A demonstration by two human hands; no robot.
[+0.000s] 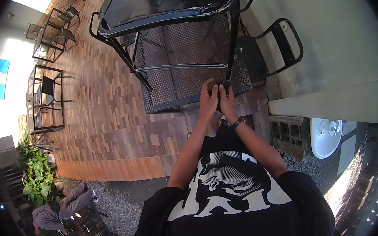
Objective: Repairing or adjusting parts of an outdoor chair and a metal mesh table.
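A black metal chair (pixel 169 18) with worn, chipped edges rests on a dark perforated metal table (pixel 165 100). Its legs point toward me, joined by a scuffed crossbar (pixel 180 67). My left hand (pixel 208 99) and my right hand (pixel 227 101) are side by side at the end of the chair's right leg, thumbs close together. The right fingers wrap the dark leg end. The left fingers are curled beside it, and what lies between the two hands is mostly hidden.
Another black chair (pixel 284 46) stands against the right wall. At lower right are hollow blocks (pixel 289 131) and a white washbasin (pixel 327 137). Black-framed tables and chairs (pixel 45 97) line the left, above green plants (pixel 39 174). A seated person (pixel 60 210) is at lower left.
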